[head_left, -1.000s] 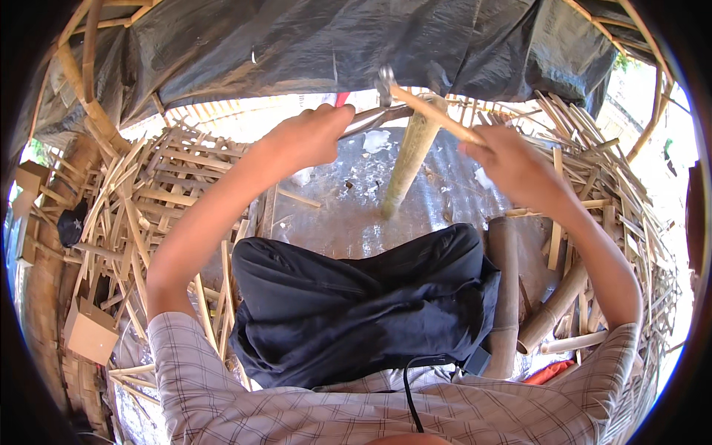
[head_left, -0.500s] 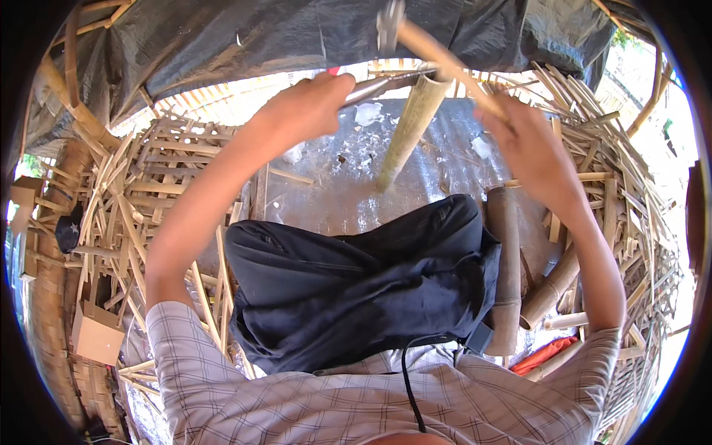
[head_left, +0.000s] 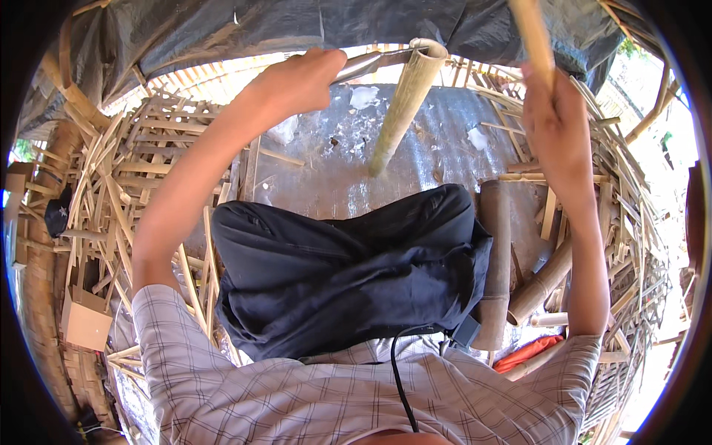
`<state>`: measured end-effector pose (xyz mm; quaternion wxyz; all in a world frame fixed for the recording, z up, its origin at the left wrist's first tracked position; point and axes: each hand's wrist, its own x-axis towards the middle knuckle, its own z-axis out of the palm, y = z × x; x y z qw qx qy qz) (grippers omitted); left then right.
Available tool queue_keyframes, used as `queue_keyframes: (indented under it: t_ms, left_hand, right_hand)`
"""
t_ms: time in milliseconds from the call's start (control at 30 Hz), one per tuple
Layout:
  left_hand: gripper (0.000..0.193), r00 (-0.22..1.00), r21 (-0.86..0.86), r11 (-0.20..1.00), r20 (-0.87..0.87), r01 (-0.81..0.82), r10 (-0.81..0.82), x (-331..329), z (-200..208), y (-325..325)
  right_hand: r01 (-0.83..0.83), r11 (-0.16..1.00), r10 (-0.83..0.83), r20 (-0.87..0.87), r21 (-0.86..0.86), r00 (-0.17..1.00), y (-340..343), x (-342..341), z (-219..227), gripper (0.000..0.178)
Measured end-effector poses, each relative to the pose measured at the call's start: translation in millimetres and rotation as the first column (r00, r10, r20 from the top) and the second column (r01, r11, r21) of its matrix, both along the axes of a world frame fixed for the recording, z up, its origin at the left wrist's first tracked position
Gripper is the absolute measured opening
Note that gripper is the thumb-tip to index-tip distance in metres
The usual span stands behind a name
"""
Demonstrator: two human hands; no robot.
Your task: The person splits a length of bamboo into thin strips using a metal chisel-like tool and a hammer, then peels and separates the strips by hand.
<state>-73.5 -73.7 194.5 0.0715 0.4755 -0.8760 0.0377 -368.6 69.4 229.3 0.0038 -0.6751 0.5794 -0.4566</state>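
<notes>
A hollow bamboo piece (head_left: 400,111) stands upright, slightly tilted, on the metal sheet in front of my crossed legs. My left hand (head_left: 308,80) is closed around the handle of a large knife (head_left: 367,64), and the blade's far end lies across the bamboo's open top. The grip itself is hidden by my fingers. At the right, my right hand (head_left: 556,122) grips the wooden handle of a hammer (head_left: 535,37) and holds it up, apart from the bamboo. The hammer's head is beyond the upper edge of the picture.
A worn metal sheet (head_left: 319,185) covers the floor. Split bamboo strips (head_left: 174,159) are heaped at the left, with more strips (head_left: 630,222) at the right. Thick bamboo lengths (head_left: 493,267) lie beside my right knee, near an orange cloth (head_left: 528,354). Dark plastic sheeting (head_left: 274,30) hangs ahead.
My right hand has swung the hammer up and to the right, away from the bamboo, and its head has left the picture. The knife stays across the bamboo's top.
</notes>
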Motion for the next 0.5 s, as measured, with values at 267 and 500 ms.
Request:
queue_keyframes:
  t_ms: [267, 500]
  left_hand:
    - [0.035, 0.998, -0.014, 1.000, -0.063, -0.010, 0.009, 11.2, -13.6, -6.4]
    - [0.034, 0.996, -0.033, 0.999, -0.091, 0.005, -0.008, 7.9, -12.7, -9.4]
  right_hand:
    - [-0.072, 0.955, 0.170, -0.331, 0.289, 0.928, -1.6, -20.3, -76.1, 0.032]
    - [0.063, 0.995, -0.053, 0.118, -0.080, 0.992, -22.2, 13.6, -28.4, 0.033]
